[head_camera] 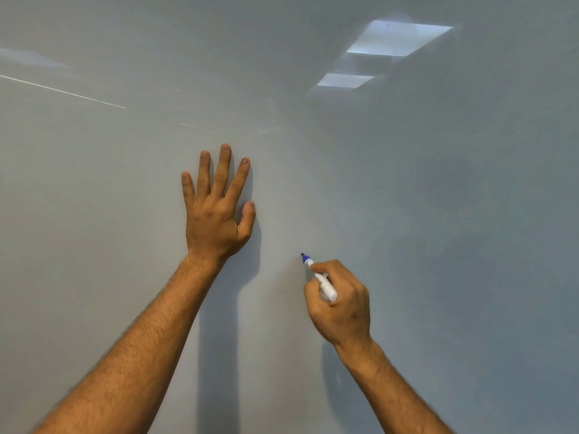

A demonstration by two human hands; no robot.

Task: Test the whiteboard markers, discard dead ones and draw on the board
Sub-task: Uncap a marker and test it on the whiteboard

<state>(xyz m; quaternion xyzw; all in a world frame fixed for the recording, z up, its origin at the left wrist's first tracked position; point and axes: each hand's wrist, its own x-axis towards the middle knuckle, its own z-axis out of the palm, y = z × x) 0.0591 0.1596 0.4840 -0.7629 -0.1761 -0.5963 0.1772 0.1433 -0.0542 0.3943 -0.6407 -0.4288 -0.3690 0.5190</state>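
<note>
Filling the whole view is a pale grey whiteboard [438,214], with ceiling lights [398,37] reflecting at its upper right and a thin bright streak [62,92] at its upper left. Straight, spread fingers [224,170] of the left hand [216,211] are lying flat against the board at centre. Just to its lower right, the right hand [340,303] is curling its fingers and thumb around a white marker [322,281], whose blue tip is pointing up-left at the board surface; contact cannot be told.

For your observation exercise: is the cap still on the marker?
No: the marker in the right hand shows its bare blue tip, pointed at the board.
</note>
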